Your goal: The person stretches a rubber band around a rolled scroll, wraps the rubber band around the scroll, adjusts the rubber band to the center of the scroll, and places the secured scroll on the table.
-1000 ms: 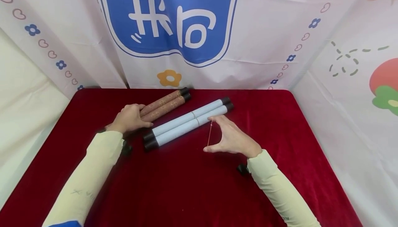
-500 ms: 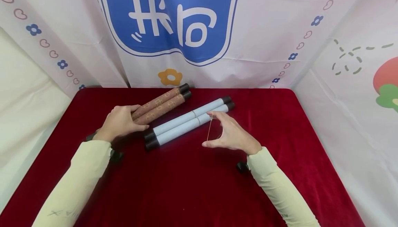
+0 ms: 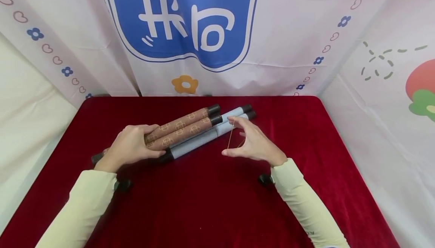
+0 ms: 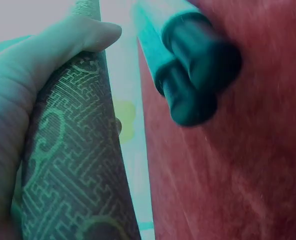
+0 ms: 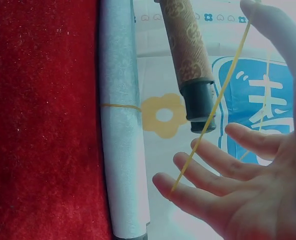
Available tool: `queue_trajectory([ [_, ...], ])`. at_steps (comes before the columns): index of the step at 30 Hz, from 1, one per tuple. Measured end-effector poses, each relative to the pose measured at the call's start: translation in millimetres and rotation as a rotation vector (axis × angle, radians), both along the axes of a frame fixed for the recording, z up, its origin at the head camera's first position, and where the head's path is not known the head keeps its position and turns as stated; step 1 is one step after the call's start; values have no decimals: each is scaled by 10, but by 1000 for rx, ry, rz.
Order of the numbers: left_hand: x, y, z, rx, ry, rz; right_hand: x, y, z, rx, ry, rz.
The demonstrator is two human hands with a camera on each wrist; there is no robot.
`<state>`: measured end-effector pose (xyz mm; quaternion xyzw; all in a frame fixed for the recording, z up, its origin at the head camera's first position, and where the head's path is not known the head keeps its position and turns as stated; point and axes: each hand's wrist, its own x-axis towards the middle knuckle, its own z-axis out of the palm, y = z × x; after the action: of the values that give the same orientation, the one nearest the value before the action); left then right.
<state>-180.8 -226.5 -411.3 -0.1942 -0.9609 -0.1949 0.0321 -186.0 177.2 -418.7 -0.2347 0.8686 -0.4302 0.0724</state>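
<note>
My left hand (image 3: 130,146) grips a pair of brown patterned scrolls (image 3: 181,129) with black end knobs, its thumb lying along the near side. They slant up to the right and overlap the two light blue scrolls (image 3: 195,146) on the table, partly hiding them. A thin band (image 5: 120,106) circles the blue pair. My right hand (image 3: 253,142) is spread beside the far end of the blue scrolls. Around its thumb and extended fingers a yellow rubber band (image 5: 230,75) is stretched, leaving a wide loop.
Red velvet cloth (image 3: 190,202) covers the table. A white printed curtain (image 3: 278,33) with a blue emblem hangs along the back edge, and white sheets (image 3: 384,127) close in the sides.
My left hand has lifted the brown scrolls and brought them right and nearer, over the blue ones. My right hand stays almost in place, keeping the rubber band stretched.
</note>
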Motion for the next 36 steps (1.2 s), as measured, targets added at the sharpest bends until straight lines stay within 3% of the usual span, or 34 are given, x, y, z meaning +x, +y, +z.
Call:
queue_trajectory([
  [6, 122, 72, -27, 14, 48, -64, 7, 4, 19, -22, 14, -32],
  [17, 290, 180, -101, 42, 60, -123, 37, -47, 22, -77, 50, -38],
  [27, 358, 259, -100, 49, 75, -152, 38, -157, -26, -120, 69, -29],
  [36, 384, 269, -70, 43, 101, -171, 57, -186, 2, -135, 16, -36],
])
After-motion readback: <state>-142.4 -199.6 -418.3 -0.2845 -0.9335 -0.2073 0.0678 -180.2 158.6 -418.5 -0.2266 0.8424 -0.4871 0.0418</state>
